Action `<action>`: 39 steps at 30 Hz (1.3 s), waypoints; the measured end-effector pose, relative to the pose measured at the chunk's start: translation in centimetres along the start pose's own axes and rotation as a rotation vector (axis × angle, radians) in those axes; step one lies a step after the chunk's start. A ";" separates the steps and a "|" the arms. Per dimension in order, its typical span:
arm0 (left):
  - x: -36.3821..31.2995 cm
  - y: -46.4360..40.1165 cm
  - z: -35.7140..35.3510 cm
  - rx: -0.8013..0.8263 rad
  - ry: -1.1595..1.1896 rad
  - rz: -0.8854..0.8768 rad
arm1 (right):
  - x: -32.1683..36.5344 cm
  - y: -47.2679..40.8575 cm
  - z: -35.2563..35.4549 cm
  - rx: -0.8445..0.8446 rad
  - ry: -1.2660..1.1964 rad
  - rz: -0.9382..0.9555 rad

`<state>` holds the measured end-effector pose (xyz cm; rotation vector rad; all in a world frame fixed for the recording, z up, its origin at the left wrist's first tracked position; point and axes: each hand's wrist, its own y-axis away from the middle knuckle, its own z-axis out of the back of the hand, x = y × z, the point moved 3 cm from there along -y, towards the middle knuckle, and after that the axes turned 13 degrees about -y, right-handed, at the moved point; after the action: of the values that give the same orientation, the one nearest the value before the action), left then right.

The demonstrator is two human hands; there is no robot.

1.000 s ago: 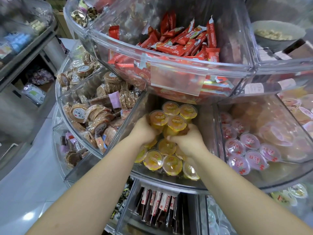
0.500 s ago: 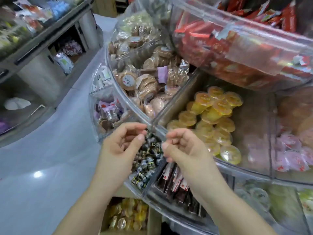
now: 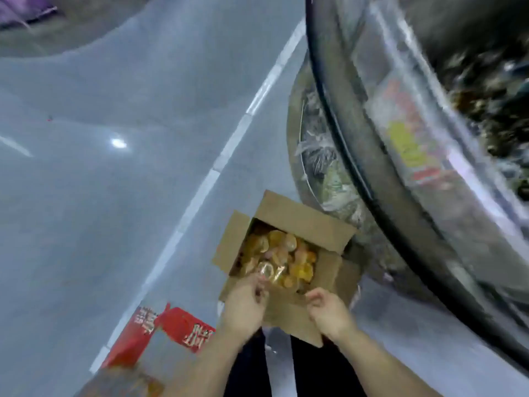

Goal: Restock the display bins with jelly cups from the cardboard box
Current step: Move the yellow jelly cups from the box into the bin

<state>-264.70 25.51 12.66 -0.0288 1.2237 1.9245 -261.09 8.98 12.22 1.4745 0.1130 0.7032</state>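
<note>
while both hands hover empty, fingers loosely curled, left hand (image 3: 246,303) and right hand (image 3: 329,309) reach the cardboard box (image 3: 289,265). many jelly cups (image 3: 282,255) remain; restocking looks unfinished.

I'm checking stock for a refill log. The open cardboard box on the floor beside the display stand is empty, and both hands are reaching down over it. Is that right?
Not quite: the cardboard box is not empty. The head view shows it holding a pile of orange and yellow jelly cups. The rest stands: it sits open on the floor beside the display stand, with the left hand and right hand over it.
</note>
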 end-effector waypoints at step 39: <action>6.1 -21.0 -14.9 -0.345 -0.566 -0.107 | -9.7 -22.5 -0.9 -0.452 0.089 0.344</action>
<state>-260.80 21.78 -13.19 0.2484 0.5028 1.8514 -261.14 6.38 -12.12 1.0357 -0.2255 0.9991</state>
